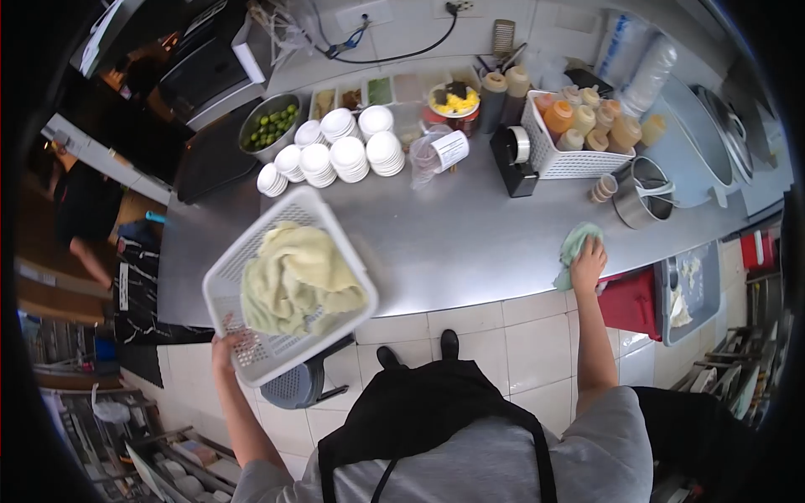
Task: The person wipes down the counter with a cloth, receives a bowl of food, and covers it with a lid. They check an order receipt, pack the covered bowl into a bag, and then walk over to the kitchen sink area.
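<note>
My left hand (228,350) grips the near left corner of a white perforated plastic basket (360,287), which is tilted over the front edge of the steel counter (444,243). Inside the basket lies a crumpled pale yellow-green cloth (298,277). At the counter's right front, my right hand (589,261) presses on a light green cloth (579,243), its fingers curled over the fabric. Part of that cloth is hidden beneath the hand.
Stacked white cups (348,159), a bowl of limes (272,130) and a basket of sauce bottles (579,159) line the back. A metal pot (641,201) stands right. Below are a grey stool (289,387) and a red bin (633,306). Another person (84,201) stands left.
</note>
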Demonstrator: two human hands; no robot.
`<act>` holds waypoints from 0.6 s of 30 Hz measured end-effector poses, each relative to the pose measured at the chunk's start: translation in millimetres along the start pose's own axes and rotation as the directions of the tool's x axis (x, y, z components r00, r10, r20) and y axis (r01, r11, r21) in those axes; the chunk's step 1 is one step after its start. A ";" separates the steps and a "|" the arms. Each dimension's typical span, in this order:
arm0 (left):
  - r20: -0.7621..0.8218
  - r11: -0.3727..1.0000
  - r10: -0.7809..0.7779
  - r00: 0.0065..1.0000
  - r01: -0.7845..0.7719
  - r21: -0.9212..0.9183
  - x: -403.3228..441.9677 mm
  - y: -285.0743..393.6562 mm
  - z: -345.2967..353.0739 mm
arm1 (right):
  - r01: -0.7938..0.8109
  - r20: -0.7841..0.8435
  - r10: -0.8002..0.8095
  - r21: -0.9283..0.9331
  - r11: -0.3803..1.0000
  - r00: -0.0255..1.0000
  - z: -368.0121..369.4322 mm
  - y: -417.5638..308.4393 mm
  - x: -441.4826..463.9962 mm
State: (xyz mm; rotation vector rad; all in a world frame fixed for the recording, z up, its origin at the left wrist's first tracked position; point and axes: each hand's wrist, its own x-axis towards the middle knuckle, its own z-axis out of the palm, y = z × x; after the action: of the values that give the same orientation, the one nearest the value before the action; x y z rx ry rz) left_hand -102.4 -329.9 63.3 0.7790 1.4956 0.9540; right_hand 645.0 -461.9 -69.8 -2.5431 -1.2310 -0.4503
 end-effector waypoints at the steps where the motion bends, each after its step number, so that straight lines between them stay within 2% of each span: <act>1: -0.088 1.000 -0.004 0.996 0.004 -0.007 -12.3 -3.4 -27.9 | 0.015 0.009 -0.015 0.010 1.000 1.000 10.7 -13.4 3.1; 2: -0.174 1.000 -0.007 0.985 0.004 -0.016 -25.0 -6.4 -50.0 | -0.032 0.022 0.032 0.003 0.999 0.999 20.4 -36.4 8.0; 3: -0.192 1.000 -0.008 0.981 0.005 -0.020 -43.5 -5.5 -61.8 | -0.080 0.036 0.080 -0.006 0.997 0.996 24.9 -66.5 9.4; 5: -0.362 0.995 0.071 0.929 -0.093 -0.042 -77.4 1.1 -81.3 | 0.107 0.128 -0.112 0.045 0.993 0.986 -3.2 -156.7 -1.2; 7: -0.427 0.995 0.075 0.901 -0.094 -0.023 -99.3 -9.4 -113.6 | 0.230 0.095 -0.241 0.112 0.967 0.966 3.0 -236.9 -16.7; 11: -0.558 0.995 0.089 0.825 -0.101 0.010 -147.9 -27.6 -154.5 | 0.351 0.096 -0.389 0.277 0.894 0.916 34.4 -363.2 -19.1; 13: -0.569 0.992 0.096 0.817 -0.122 -0.009 -166.4 -54.6 -199.6 | 0.524 0.039 -0.537 0.172 0.834 0.842 42.6 -425.0 -34.2; 14: -0.572 0.989 0.102 0.814 -0.143 -0.027 -174.4 -69.2 -220.9 | 0.611 -0.084 -0.610 -0.018 0.791 0.788 57.6 -459.2 -59.1; 15: -0.586 0.988 0.097 0.805 -0.148 -0.040 -180.6 -78.8 -237.1 | 0.616 -0.085 -0.615 -0.020 0.787 0.784 45.8 -493.4 -84.9; 18: -0.663 0.995 0.055 0.746 -0.100 -0.030 -197.6 -83.7 -265.4 | 0.835 -0.142 -0.827 0.190 0.517 0.544 -21.2 -579.7 -192.2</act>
State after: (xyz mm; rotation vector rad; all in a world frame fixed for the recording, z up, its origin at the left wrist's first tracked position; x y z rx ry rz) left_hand -334.5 -579.2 85.7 0.4634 2.0407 1.4354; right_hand 68.7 -259.1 -60.4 -1.5547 -2.3072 -0.4767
